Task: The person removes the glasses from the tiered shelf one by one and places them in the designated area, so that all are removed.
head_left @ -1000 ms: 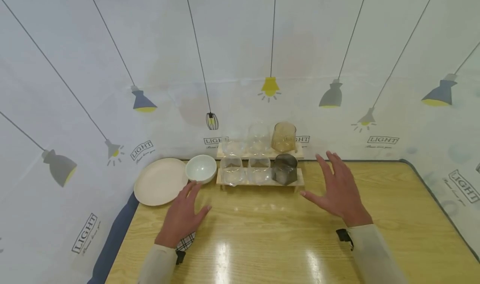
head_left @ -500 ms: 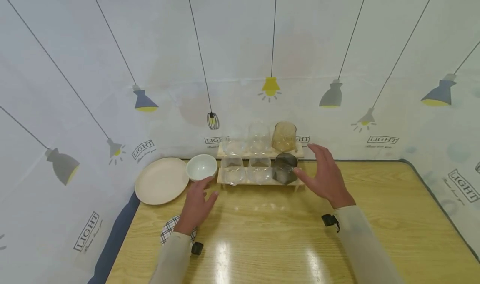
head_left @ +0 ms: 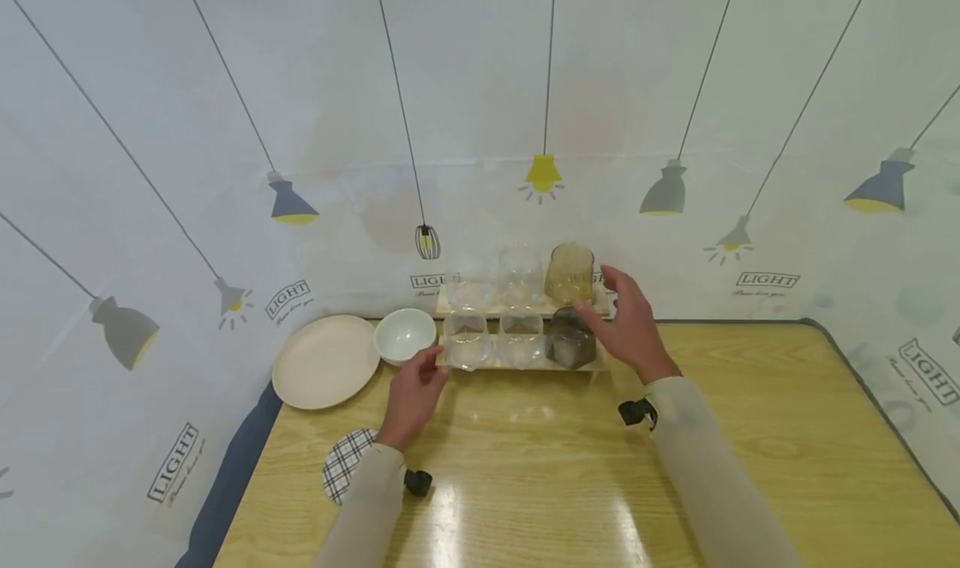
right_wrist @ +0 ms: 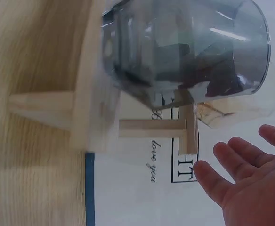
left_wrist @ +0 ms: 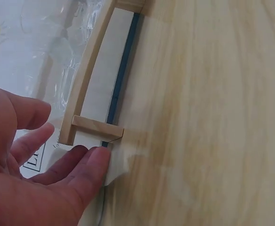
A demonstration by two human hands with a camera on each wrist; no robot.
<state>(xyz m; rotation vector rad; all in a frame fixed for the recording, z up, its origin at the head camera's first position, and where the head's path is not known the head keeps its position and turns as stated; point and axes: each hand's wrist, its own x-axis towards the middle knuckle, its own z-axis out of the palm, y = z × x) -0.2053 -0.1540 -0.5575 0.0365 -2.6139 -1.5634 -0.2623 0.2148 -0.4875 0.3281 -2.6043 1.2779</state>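
A two-tier wooden rack (head_left: 495,364) stands at the back of the table and bears several glasses. Clear glasses fill its left and middle; a dark grey glass (head_left: 572,347) sits at the lower right, with an amber glass (head_left: 568,278) above it. My left hand (head_left: 411,393) is at the rack's left end, thumb and fingers spread near a wooden leg (left_wrist: 97,126) in the left wrist view; contact is unclear. My right hand (head_left: 630,330) is beside the rack's right end, its thumb near the dark glass. In the right wrist view its fingers (right_wrist: 231,160) are apart from the rack.
Left of the rack are a pale bowl (head_left: 405,336) and a large beige plate (head_left: 324,364). A round checked coaster (head_left: 347,459) lies near my left forearm. A wall covering (head_left: 480,92) printed with lamps rises behind the table (head_left: 540,468).
My left hand has moved right, from beside the bowl to the rack's left end. My right hand has moved left and forward to the rack's right end. The glasses stay in place.
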